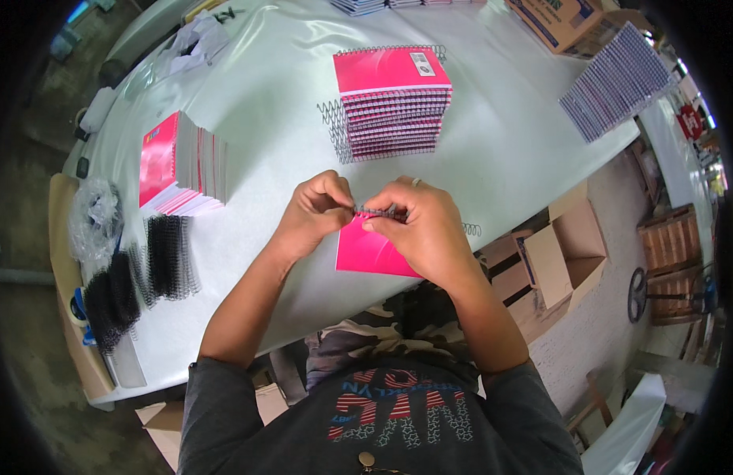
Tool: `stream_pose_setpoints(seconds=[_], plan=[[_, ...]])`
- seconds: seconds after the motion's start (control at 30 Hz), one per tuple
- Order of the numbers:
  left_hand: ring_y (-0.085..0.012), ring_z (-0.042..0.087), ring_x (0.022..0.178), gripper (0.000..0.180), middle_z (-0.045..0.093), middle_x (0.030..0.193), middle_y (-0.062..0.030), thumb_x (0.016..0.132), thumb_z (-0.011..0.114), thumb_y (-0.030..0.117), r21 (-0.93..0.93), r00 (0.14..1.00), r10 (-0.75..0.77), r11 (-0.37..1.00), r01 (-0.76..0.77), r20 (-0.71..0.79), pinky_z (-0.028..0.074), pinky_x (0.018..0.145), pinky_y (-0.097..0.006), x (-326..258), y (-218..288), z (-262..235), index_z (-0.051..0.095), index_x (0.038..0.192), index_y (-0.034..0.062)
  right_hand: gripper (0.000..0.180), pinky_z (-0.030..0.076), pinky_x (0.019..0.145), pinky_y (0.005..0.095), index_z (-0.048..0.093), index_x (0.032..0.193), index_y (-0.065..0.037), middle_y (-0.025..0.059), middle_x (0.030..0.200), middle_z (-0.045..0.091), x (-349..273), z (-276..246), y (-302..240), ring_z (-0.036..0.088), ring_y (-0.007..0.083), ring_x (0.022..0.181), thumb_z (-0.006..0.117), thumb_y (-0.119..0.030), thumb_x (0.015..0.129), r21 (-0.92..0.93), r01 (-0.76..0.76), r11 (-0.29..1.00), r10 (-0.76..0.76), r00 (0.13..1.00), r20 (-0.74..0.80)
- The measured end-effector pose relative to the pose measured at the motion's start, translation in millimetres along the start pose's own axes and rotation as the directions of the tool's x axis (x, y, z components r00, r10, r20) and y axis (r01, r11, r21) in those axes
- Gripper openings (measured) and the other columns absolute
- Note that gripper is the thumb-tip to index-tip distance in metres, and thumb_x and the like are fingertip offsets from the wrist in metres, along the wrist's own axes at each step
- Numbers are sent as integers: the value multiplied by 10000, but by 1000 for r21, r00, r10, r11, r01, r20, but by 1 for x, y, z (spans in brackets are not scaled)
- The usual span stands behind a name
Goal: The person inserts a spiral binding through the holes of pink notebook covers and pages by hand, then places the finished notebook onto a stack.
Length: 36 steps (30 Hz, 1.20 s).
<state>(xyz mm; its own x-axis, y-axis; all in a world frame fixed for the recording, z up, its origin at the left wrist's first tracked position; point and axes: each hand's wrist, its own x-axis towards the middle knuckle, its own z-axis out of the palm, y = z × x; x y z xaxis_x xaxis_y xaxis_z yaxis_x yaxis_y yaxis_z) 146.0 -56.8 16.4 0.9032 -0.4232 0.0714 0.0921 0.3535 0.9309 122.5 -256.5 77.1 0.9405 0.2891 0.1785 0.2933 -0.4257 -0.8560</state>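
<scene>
A pink-covered notebook lies on the white-covered table close in front of me. Along its far edge runs a dark wire spiral coil, whose loose end sticks out to the right past my wrist. My left hand pinches at the coil's left end, thumb against forefinger. Beside it, my right hand, with a ring on one finger, grips the coil and notebook edge between thumb and fingers. The fingers partly hide the holes. Beyond my hands stands a tall pile of coil-bound pink notebooks, with coil ends jutting out at its left.
To the left stand a stack of pink-covered books and bunches of black coils. A crumpled plastic bag lies at the table's left edge. Bound notebooks and a cardboard box occupy the far right; open cartons sit below.
</scene>
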Motion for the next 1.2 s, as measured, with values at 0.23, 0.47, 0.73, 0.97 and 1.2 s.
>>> stream_pose_setpoints(seconds=[0.23,0.47,0.73,0.97,1.2], plan=[[-142,543,890,731,575,929,-71,867,624,335,245,990,144,960,-138,-6,453,795,-304,19,53,36,255,1397,-9,370,481,697,276,466,1133,17,79,961,548,41,-27,-15,546,106,789,646,-77,825,630,412,658,148,750,-645],[-194,589,788,406,617,930,-135,856,617,206,830,601,709,542,-130,-369,474,712,-292,117,97,61,505,1155,-44,351,460,828,319,474,1102,14,114,983,552,112,-26,17,553,167,859,645,-130,831,359,490,794,-11,603,-798],[-210,579,770,249,622,931,-136,874,572,203,951,493,822,309,33,-284,465,656,-313,110,34,36,606,978,-22,463,432,878,325,465,1260,-8,167,1121,591,110,-13,65,578,222,978,587,-234,875,291,287,913,-11,728,-685],[-181,564,756,315,615,911,-111,879,605,260,762,477,701,641,-96,-530,452,646,-310,115,31,43,580,1024,-19,430,454,842,293,503,1257,-17,131,1012,644,109,-11,62,602,182,899,586,-223,889,285,296,912,-29,738,-674],[-262,528,1015,442,569,1104,-146,835,625,225,973,422,877,194,125,-230,406,878,-379,46,69,14,497,1193,-1,530,349,990,338,394,1332,12,172,1276,522,100,-22,70,480,205,1179,578,-220,893,57,409,911,-233,623,-747]])
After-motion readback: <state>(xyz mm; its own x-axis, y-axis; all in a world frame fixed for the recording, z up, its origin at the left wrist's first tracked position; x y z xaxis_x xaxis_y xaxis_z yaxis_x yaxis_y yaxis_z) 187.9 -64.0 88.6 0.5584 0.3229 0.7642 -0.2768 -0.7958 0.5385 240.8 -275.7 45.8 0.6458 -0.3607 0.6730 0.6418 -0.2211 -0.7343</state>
